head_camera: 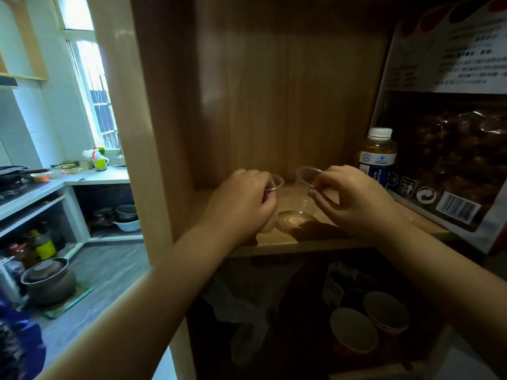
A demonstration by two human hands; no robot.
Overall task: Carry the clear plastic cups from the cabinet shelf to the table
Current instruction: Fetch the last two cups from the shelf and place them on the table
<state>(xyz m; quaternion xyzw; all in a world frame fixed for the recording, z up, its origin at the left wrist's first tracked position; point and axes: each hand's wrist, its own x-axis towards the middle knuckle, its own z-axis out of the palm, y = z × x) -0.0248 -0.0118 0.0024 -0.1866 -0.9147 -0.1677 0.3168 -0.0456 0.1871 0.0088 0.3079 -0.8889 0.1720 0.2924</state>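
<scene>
Both my hands reach into the wooden cabinet, over its shelf (277, 239). My left hand (241, 204) pinches the rim of a clear plastic cup (275, 183), most of which is hidden behind my fingers. My right hand (354, 198) pinches the rim of a second clear plastic cup (304, 187), which is tilted with its base close to the shelf. A faint clear round shape (290, 220) lies on the shelf between my hands; I cannot tell if it is a third cup. No table is in view.
A bottle with a white cap (377, 157) and a large bag of dark food (444, 149) stand at the shelf's right. Below are paper bowls (354, 330) and a plastic bag. The cabinet's side wall (153, 133) is on the left, with the kitchen counter beyond.
</scene>
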